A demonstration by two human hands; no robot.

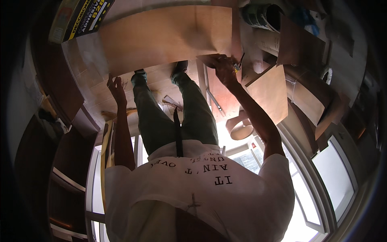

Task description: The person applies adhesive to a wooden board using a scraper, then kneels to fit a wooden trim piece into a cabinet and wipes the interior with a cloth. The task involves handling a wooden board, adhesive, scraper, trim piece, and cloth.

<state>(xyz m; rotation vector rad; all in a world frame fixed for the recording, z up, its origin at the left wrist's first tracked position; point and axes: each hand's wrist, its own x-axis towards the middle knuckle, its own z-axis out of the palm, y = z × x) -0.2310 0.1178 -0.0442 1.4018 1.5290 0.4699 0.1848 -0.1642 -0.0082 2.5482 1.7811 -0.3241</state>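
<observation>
Beside the board point(167, 36) are a container point(82, 20) and bucket point(254, 15); left grip point(117, 90) half-open at board edge, right grip point(225, 71) bent, hold unclear.

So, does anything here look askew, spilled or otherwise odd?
A dark strap dangles loose between the trouser legs, untucked-looking; a dark patch breaks the wooden panel's even tone near the right hand, though whether stain or shadow is unclear.

Low windows point(300, 201) glare into a dim view, soft shadow marks the board point(165, 36), and straight lines bend rimward.
</observation>
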